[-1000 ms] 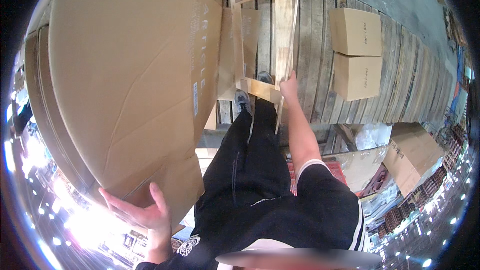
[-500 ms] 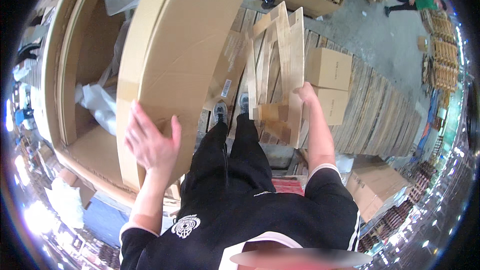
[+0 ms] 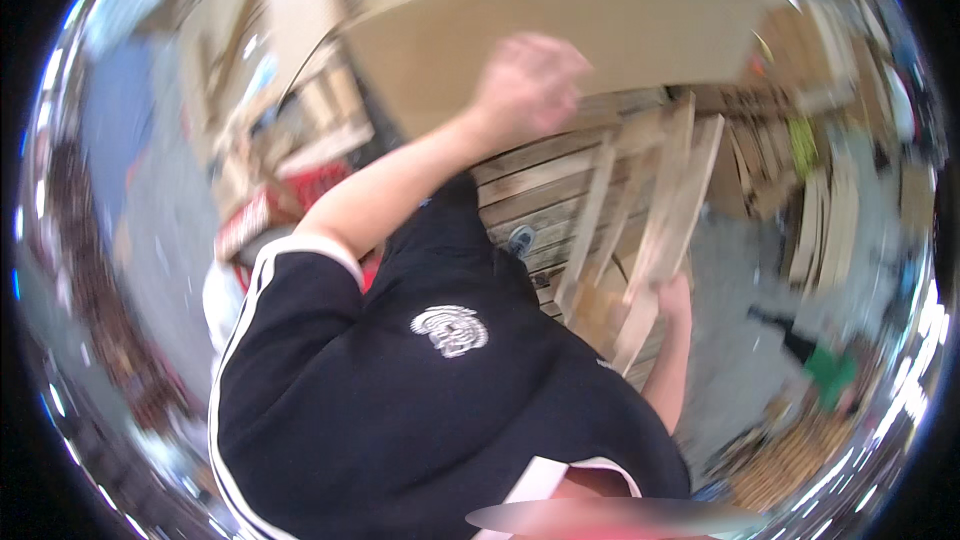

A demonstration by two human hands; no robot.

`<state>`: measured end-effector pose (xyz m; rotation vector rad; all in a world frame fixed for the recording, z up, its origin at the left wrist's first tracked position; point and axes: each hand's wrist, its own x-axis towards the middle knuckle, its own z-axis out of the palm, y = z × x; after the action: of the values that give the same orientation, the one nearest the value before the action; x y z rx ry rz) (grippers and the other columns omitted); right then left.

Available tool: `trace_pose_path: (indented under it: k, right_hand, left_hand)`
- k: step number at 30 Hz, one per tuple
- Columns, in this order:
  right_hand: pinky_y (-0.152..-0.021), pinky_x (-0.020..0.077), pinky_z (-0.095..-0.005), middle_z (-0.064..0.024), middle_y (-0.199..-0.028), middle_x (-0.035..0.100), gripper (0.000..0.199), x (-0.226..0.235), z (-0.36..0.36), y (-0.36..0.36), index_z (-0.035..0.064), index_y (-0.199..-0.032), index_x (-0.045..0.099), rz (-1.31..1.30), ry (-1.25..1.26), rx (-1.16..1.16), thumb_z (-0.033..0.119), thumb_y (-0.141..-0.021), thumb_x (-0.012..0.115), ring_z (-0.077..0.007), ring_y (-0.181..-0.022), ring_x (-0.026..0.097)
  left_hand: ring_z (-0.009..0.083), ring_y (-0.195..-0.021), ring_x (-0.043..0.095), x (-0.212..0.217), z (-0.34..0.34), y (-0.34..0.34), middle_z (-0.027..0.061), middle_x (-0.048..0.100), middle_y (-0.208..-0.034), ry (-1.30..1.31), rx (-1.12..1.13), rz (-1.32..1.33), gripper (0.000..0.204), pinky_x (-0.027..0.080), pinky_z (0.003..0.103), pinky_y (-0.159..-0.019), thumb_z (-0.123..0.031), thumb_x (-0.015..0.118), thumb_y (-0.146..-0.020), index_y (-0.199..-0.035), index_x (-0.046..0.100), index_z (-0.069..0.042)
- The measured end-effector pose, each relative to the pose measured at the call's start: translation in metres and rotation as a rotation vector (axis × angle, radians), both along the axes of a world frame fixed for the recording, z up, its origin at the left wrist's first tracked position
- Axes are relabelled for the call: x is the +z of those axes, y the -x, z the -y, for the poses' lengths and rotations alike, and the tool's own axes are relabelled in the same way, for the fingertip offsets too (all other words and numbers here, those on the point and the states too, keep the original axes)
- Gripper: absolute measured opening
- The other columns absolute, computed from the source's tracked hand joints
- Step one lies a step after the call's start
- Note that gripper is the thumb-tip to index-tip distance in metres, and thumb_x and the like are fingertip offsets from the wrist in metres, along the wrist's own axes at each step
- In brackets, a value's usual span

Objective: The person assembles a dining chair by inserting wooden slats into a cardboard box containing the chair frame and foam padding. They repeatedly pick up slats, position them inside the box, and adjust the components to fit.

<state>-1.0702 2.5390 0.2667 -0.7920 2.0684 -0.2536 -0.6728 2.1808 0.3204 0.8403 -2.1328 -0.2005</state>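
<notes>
Black shirt [image 3: 440,410] fills the near field, white-trimmed sleeve to its left. Right hand [image 3: 676,296], just past the shirt's right edge, is closed around the lower end of a bundle of cardboard strips [image 3: 650,210]; exact finger wrap is blurred, but the strips sit in the grip and fan upward from it, tilted right. Wooden pallet [image 3: 545,190] lies beyond the shirt, directly behind the strips, slats running roughly left-right. Left arm crosses up from the shirt's left shoulder; left hand [image 3: 528,82] is past the pallet's far edge, pressed against the face of a large cardboard box [image 3: 600,30]. Fingers look curled, partly closed against the box, but motion blur means I can't tell if they grip an edge or just push flat. Box spans the far top, well above the shirt. Left of the box: loose cardboard pieces [image 3: 300,130] stacked, blurry. Right of the pallet: more flat cardboard [image 3: 830,210] standing on edge on grey floor [image 3: 740,340]. Whole frame smeared; fine detail unreadable.
</notes>
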Motion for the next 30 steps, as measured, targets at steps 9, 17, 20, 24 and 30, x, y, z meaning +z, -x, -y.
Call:
trace_pose_path:
  k: [9,17,20,24,30]
  right_hand:
    - [-0.091,0.0586,-0.0528,-0.0349,-0.100,0.075,0.031,0.090,0.007,-0.104,-0.0089,-0.106,0.075,-0.181,-0.228,0.755,0.010,-0.082,0.069,-0.0499,-0.103,0.074]
    - [-0.091,0.0585,-0.0614,-0.0338,-0.098,0.074,0.052,0.115,0.121,-0.292,0.0029,-0.136,0.065,-0.069,-0.212,1.457,0.007,-0.084,0.063,-0.0527,-0.097,0.072]
    - [-0.088,0.0590,-0.0618,-0.0325,-0.095,0.074,0.057,0.137,0.161,-0.366,0.0062,-0.141,0.062,-0.088,-0.115,1.565,0.005,-0.084,0.062,-0.0525,-0.094,0.073]
    - [-0.086,0.0589,-0.0625,-0.0308,-0.094,0.074,0.046,0.165,0.211,-0.456,0.0074,-0.129,0.064,-0.182,0.110,1.619,0.001,-0.084,0.061,-0.0534,-0.093,0.071]
    - [-0.092,0.0584,-0.0576,-0.0312,-0.104,0.075,0.040,0.171,0.295,-0.608,0.0060,-0.123,0.075,-0.209,0.358,1.562,0.005,-0.087,0.059,-0.0516,-0.103,0.071]
  left_hand:
    - [0.0432,-0.164,0.027,-0.211,-0.356,-0.001,0.0295,0.022,-0.178,-2.471,-0.199,-0.575,0.116,0.029,0.061,-0.130,-0.085,0.048,-0.100,-0.175,0.013,-0.003]
    - [0.0282,-0.146,0.051,-0.224,-0.356,-0.039,0.0080,0.056,-0.155,-1.994,-0.106,-1.872,0.088,0.045,0.058,-0.119,-0.082,0.043,-0.101,-0.155,0.049,-0.012]
    - [0.0261,-0.117,0.071,-0.199,-0.307,-0.100,0.0094,0.074,-0.127,-1.836,0.099,-1.903,0.076,0.061,0.051,-0.099,-0.074,0.042,-0.108,-0.144,0.062,-0.010]
    - [0.0286,-0.098,0.078,-0.148,-0.211,-0.195,0.0145,0.076,-0.119,-1.559,0.173,-1.832,0.076,0.069,0.047,-0.077,-0.071,0.039,-0.112,-0.147,0.060,-0.008]
    - [0.0297,-0.072,0.070,-0.081,-0.074,-0.356,0.0138,0.071,-0.095,-1.311,0.575,-1.640,0.095,0.064,0.048,-0.066,-0.088,0.045,-0.099,-0.116,0.073,0.000]
